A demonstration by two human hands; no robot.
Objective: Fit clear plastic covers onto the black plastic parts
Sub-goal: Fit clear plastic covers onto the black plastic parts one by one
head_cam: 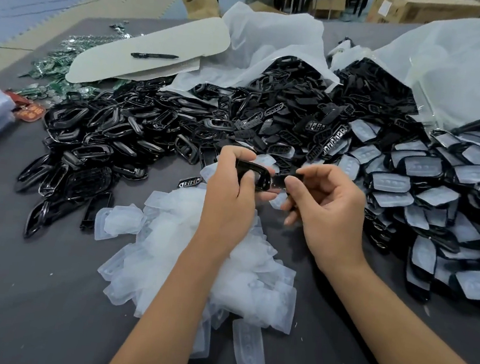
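Black part (256, 174) gripped by left hand (232, 190); right hand (327, 209) pinches its end.

Small assembly workshop, bulk heaps of black plastic parts (149, 130), clear covers (194, 266), cardboard cartons (413, 10) behind

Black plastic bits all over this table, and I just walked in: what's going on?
A person is assembling parts. The left hand grips a black shell; the right hand pinches a small piece at its end. Loose clear covers lie below the hands, and covered parts are piled to the right.
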